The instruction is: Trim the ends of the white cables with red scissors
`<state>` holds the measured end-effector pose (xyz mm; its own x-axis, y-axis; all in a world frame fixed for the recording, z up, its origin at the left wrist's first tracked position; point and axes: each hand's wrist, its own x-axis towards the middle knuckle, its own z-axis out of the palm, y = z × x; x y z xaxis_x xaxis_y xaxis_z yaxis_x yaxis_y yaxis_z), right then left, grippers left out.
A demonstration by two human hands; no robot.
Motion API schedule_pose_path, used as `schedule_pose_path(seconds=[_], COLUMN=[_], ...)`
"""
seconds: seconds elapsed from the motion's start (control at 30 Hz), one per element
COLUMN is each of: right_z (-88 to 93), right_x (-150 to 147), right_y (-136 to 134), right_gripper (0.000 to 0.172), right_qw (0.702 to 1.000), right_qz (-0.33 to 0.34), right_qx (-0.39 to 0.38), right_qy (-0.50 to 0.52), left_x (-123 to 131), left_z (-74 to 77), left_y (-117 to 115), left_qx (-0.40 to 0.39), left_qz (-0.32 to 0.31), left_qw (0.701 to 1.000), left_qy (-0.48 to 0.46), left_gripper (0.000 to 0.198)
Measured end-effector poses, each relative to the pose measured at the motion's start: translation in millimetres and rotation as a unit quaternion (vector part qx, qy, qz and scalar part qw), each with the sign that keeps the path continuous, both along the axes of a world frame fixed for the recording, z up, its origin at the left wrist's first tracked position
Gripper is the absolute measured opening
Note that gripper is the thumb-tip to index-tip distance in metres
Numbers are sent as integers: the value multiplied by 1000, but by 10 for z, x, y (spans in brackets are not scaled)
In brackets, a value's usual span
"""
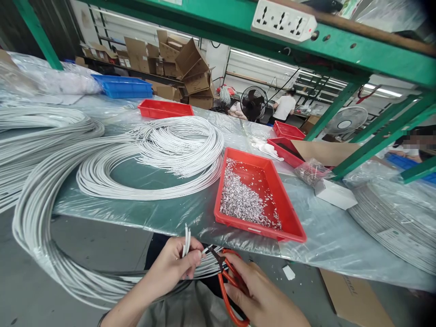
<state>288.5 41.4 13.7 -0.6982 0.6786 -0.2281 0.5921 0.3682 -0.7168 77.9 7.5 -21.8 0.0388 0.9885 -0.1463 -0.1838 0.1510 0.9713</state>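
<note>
My left hand (180,259) is closed around a few white cable ends (187,240), which stick up between thumb and fingers. In my right hand (252,284) are red-handled scissors (226,290), their dark blades beside a cable end near my left thumb. A thick bundle of white cables (41,218) runs from the table down across my lap, beneath both hands. On the table lie more coiled white cables (150,190). A red tray (289,218) at the table's front edge holds many small shiny metal pieces (241,200).
Behind the coils are a red tray (165,109) and a blue tray (124,87). A white box (335,194) and another cable coil (391,231) lie at right. Green frame posts (378,131) rise beyond; a power strip (284,22) hangs overhead. A person (284,107) is in the background.
</note>
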Motion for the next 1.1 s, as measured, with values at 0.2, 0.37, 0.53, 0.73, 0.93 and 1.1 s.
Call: schedule_pose_path(seconds=[0.2, 0.37, 0.53, 0.73, 0.93, 1.1], right_z=[6, -85, -215, -283, -309, -320], right_x=[35, -195, -552, -625, -573, -583], right_y=[87, 153, 73, 23, 50, 74], right_gripper=[38, 6, 31, 35, 25, 26], right_qw=[998, 944, 817, 733, 724, 702], right_qz=[13, -85, -186, -205, -233, -220], right_qx=[4, -190, -336, -461, -401, -460], right_qy=[58, 258, 430, 457, 511, 498], left_x=[-19, 17, 91, 88, 141, 180], left_z=[42, 35, 15, 59, 14, -30], left_y=[-6, -3, -22, -9, 25, 47], left_qx=[2, 12, 36, 95, 115, 136], left_qz=[-72, -68, -63, -41, 1, 33], left_qw=[997, 998, 997, 991, 982, 978], left_qy=[-34, -13, 23, 83, 152, 152], left_gripper=[43, 42, 37, 19, 14, 13])
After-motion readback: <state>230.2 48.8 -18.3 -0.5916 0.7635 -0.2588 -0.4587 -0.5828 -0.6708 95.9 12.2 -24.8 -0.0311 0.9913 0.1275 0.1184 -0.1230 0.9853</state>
